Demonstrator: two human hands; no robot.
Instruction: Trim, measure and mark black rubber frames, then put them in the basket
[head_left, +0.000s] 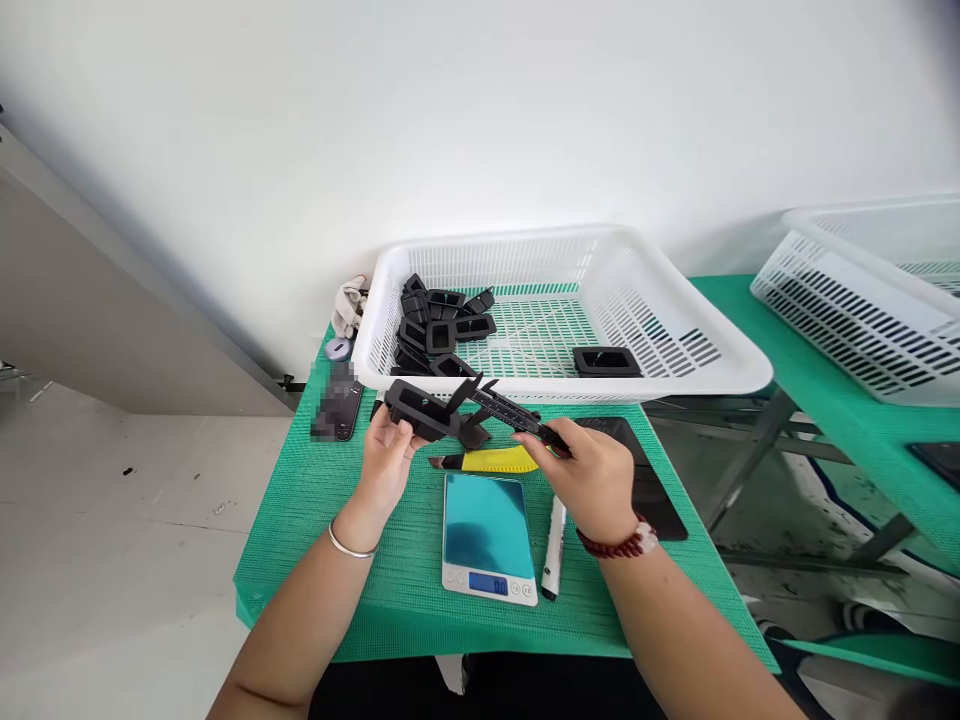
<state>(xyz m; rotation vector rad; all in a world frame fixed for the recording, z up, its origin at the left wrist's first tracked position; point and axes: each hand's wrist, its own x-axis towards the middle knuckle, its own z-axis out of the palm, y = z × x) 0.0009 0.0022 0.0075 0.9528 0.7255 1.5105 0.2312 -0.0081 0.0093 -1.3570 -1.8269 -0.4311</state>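
Observation:
My left hand [386, 462] holds a black rectangular frame-like part [421, 408] by its left end, above the green-covered table [315, 570]. My right hand [596, 475] grips a black caliper [514, 412], whose jaws point left and reach the right end of the part; whether they touch it is hard to tell. Beneath the hands lie a yellow-handled knife [499, 460], a small scale [487, 525] with a blue-green plate and lit display, and a white marker [553, 550]. Behind them, a white basket [679, 378] holds several similar black parts [440, 336] at its left and one [606, 361] near its front right.
A phone [346, 405], a round lilac item [337, 349] and a light glove-like cloth [349, 305] sit at the table's left edge. A dark flat panel [656, 490] lies at the right. Another white basket [862, 310] stands on a second green table [847, 425].

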